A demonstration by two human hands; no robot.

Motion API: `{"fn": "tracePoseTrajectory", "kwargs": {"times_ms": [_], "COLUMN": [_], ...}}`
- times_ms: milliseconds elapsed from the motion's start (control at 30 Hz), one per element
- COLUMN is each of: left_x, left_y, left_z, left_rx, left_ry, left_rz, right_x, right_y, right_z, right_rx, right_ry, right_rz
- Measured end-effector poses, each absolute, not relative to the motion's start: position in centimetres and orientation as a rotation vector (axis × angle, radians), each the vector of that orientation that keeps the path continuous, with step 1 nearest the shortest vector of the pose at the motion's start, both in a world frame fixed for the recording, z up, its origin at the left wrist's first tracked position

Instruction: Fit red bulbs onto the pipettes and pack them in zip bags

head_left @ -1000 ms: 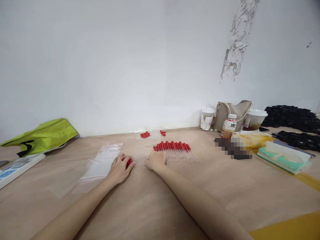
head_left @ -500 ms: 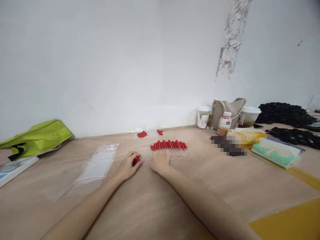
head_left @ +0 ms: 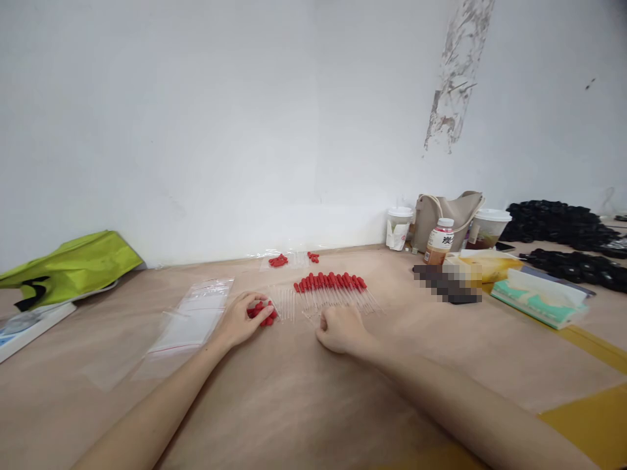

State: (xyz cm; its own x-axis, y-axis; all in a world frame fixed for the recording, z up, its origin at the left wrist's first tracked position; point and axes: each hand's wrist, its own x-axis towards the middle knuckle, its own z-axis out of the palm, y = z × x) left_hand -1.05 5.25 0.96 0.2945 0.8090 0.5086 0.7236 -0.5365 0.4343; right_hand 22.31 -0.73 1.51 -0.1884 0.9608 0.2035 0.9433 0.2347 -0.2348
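Observation:
My left hand [head_left: 241,318] is cupped on the table, thumb and fingers apart around a small pile of red rubber bulbs [head_left: 264,314]. Just right of that pile lies a row of bare clear glass tubes [head_left: 284,302]. Beyond them is a row of glass droppers [head_left: 330,283] with red bulbs on their far ends. Closed, with its fingers mostly hidden, my right hand [head_left: 341,328] rests near the droppers' lower ends. A thin clear tube [head_left: 310,318] seems to stick out leftward from its fingertips.
Toward the wall lies a clear bag [head_left: 294,261] with more red bulbs. Zip bags [head_left: 189,320] and a green bag [head_left: 73,264] are at left. At right are a bottle [head_left: 439,241], cups, a handbag [head_left: 453,212], a tissue pack [head_left: 539,299] and black heaps [head_left: 558,222].
My right hand has moved right, away from the bare tubes, to the front of the droppers. My left hand has shifted slightly left and loosened, showing more of the red bulbs.

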Motion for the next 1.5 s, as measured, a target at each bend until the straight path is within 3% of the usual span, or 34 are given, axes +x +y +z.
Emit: {"fn": "tracePoseTrajectory", "kwargs": {"times_ms": [533,733,867,1033,1200,1500], "left_x": [-1.9,-1.9,-0.2,2.6,2.9,3.3], "left_y": [6.0,5.7,2.6,-2.2,-2.5,-2.2], "left_z": [0.8,2.4,2.1,-0.4,-0.8,-1.0], "left_rx": [2.250,2.174,2.077,1.698,1.686,1.547], "left_ry": [1.842,1.905,1.533,1.028,1.040,0.953], "left_rz": [0.954,1.175,1.305,1.041,1.007,1.033], "right_x": [24.2,23.9,24.0,24.7,25.0,24.4], "right_y": [-1.6,-1.8,-2.0,-1.7,-2.4,-3.5], "right_z": [-0.9,-0.6,-0.8,-1.8,-1.7,-1.5], "right_rx": [-1.570,-1.560,-1.531,-1.261,-1.041,-1.059], "right_ry": [-1.968,-2.059,-2.043,-1.930,-2.005,-2.134], "right_rz": [0.263,0.154,0.118,0.335,0.247,0.266]}}
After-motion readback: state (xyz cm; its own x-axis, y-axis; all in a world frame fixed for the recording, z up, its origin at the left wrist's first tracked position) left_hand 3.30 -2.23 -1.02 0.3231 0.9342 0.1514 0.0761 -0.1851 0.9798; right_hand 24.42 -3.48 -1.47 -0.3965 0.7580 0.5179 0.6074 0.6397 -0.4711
